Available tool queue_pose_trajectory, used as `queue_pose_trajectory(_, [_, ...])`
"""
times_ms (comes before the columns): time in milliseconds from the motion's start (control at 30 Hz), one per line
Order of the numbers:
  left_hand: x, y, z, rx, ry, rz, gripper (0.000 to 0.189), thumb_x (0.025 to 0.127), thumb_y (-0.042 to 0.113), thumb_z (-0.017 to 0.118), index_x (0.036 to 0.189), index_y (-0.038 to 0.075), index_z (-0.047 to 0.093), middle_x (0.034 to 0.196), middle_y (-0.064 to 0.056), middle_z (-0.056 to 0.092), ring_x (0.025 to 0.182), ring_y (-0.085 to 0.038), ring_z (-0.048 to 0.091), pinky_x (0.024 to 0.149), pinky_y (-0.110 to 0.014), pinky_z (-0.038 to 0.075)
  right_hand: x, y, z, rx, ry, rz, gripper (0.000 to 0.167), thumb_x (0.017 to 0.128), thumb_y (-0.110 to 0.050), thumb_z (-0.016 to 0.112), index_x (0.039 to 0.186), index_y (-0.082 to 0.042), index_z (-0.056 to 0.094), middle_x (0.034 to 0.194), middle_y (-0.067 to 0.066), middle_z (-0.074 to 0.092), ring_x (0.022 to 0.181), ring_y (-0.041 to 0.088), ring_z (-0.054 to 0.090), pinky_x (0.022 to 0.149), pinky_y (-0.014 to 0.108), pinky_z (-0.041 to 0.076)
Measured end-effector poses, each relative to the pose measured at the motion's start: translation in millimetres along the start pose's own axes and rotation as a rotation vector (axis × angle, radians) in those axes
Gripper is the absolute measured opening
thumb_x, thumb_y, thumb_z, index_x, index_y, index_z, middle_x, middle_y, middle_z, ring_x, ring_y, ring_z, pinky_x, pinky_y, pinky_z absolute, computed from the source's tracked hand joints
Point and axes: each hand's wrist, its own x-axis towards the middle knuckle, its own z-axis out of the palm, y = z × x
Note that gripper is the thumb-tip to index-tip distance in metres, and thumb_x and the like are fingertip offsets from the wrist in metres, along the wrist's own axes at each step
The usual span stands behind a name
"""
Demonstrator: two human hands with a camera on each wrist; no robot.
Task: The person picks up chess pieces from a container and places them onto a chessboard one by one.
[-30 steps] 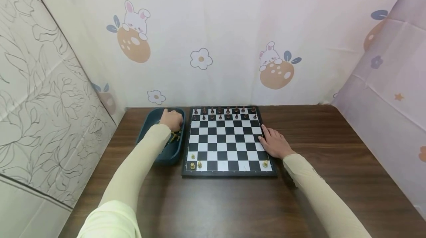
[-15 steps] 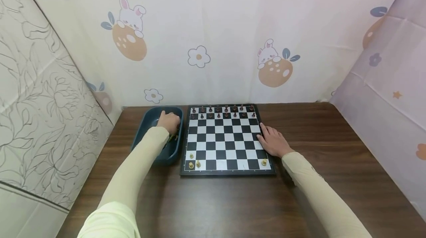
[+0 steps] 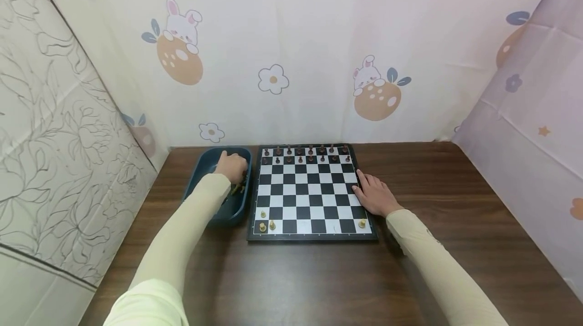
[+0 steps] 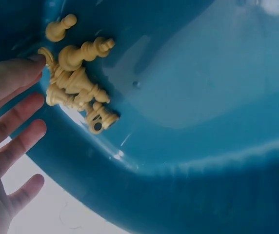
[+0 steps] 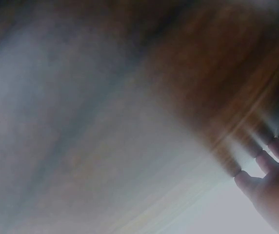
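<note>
My left hand [image 3: 231, 167] reaches into a dark blue tray [image 3: 196, 176] left of the chessboard. In the left wrist view, cream chess pieces [image 4: 83, 87] lie in a heap along the tray's side. The thumb and forefinger come close together at the heap's edge, beside one piece's base [image 4: 45, 53]; the other fingers [image 4: 25, 141] are spread and fairly straight. My right hand [image 3: 375, 195] rests flat on the right edge of the chessboard [image 3: 307, 192], holding nothing. Its fingertips [image 5: 244, 180] show at the lower right of the blurred right wrist view.
Two rows of dark red chess pieces [image 3: 300, 159] stand along the board's far side. Near its front left are a cream pawn [image 3: 263, 214] and two larger cream pieces [image 3: 262, 227]; another cream piece [image 3: 362, 223] stands at the front right corner. Brown wooden table [image 3: 300, 280] surrounds the board.
Inside the tray, my left hand has shifted slightly towards me and to the left. The right hand stays at the board's edge. The head view tilted a little.
</note>
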Motion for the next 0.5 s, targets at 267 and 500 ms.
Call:
queue_pose_trajectory(267, [-14.3, -8.1, -15.8, 0.004, 0.083, 0.055, 0.009, 0.078, 0.009, 0.073, 0.072, 0.016, 0.075, 0.074, 0.004, 0.067, 0.079, -0.021, 0.055, 0.091, -0.054, 0.034, -0.4, -1, 0, -0.003, -0.006, 0.011, 0.066, 0.102, -0.039, 0.031, 0.150, 0.003, 0.014, 0.145, 0.032, 0.026, 0.132, 0.047, 0.026, 0.107, 0.060, 0.018])
queue_pose_trajectory(500, [-26.5, -10.2, -33.4, 0.022, 0.101, 0.086, 0.008, 0.080, 0.013, 0.073, 0.072, 0.015, 0.075, 0.079, 0.001, 0.068, 0.088, -0.024, 0.058, 0.102, -0.065, 0.021, 0.2, 0, 0, -0.002, -0.002, 0.004, 0.067, 0.101, -0.041, 0.030, 0.150, 0.003, 0.014, 0.145, 0.032, 0.026, 0.132, 0.048, 0.025, 0.106, 0.061, 0.017])
